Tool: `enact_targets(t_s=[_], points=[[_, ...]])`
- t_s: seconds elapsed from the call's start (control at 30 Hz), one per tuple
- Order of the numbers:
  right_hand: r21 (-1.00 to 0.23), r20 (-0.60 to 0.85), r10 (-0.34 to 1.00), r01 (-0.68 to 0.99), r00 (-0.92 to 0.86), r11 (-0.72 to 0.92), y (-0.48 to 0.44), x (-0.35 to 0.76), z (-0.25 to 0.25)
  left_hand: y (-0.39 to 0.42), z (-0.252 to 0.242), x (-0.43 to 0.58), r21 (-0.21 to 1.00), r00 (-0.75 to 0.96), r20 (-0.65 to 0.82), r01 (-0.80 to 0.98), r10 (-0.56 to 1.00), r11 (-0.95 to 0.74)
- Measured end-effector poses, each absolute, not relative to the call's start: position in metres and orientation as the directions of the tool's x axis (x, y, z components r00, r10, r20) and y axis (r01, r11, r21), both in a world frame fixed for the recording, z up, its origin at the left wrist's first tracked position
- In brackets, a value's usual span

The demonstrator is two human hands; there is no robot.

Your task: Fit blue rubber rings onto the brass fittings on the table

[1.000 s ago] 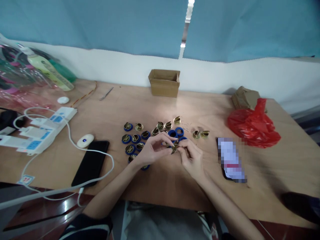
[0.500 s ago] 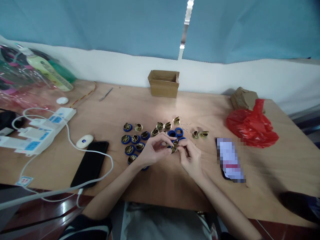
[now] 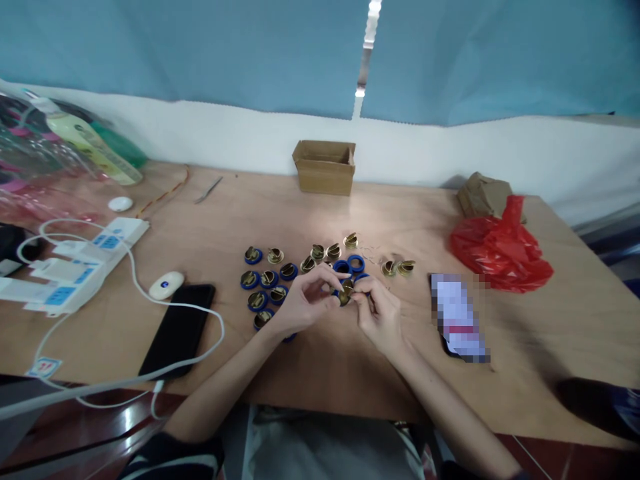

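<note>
My left hand point(image 3: 307, 300) is closed, thumb and fingertips gripping a round brass-coloured part point(image 3: 345, 293) with a raised flap; a blue rim shows beside it. My right hand point(image 3: 380, 313) is closed in a pinch at this part's right side, on something thin and too small to name. Just beyond the fingers lie blue rings point(image 3: 356, 263). To the left, several brass parts sit in blue rings point(image 3: 257, 301). Other brass parts point(image 3: 333, 251) without blue rings lie behind and to the right. Thin, wire-like loops point(image 3: 370, 253) lie near them.
A small open cardboard box point(image 3: 325, 175) stands by the wall. On the right are a red plastic bag point(image 3: 500, 257), a brown package point(image 3: 483, 193) and a lit phone point(image 3: 457, 317). A black phone point(image 3: 177, 330), white cables and a power strip point(image 3: 95, 260) occupy the left. Tweezers point(image 3: 209, 190) lie farther back.
The brass part has tilted slightly between my fingers, showing more of its face. My right fingertips have shifted slightly at its edge. The whole view has drifted a little.
</note>
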State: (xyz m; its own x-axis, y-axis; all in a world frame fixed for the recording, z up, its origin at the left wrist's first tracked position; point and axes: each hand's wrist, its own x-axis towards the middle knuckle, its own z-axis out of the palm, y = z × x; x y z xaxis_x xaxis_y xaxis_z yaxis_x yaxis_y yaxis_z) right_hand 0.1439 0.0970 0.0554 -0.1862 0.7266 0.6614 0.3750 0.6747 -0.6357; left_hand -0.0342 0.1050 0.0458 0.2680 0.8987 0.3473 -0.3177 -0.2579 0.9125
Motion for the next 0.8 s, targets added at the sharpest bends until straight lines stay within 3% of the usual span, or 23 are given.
enact_targets(t_s=[0.63,0.8], points=[[-0.618,0.656,0.715,0.372,-0.242,0.693,0.091,0.143,0.054,0.107,0.045,-0.033,0.908,0.246,0.359,-0.313,0.9,-0.277],[-0.77,0.503,0.829,0.307,-0.245,0.559,0.091,0.146,0.064,0.107,0.046,-0.036,0.903,0.229,0.355,-0.334,0.906,-0.269]])
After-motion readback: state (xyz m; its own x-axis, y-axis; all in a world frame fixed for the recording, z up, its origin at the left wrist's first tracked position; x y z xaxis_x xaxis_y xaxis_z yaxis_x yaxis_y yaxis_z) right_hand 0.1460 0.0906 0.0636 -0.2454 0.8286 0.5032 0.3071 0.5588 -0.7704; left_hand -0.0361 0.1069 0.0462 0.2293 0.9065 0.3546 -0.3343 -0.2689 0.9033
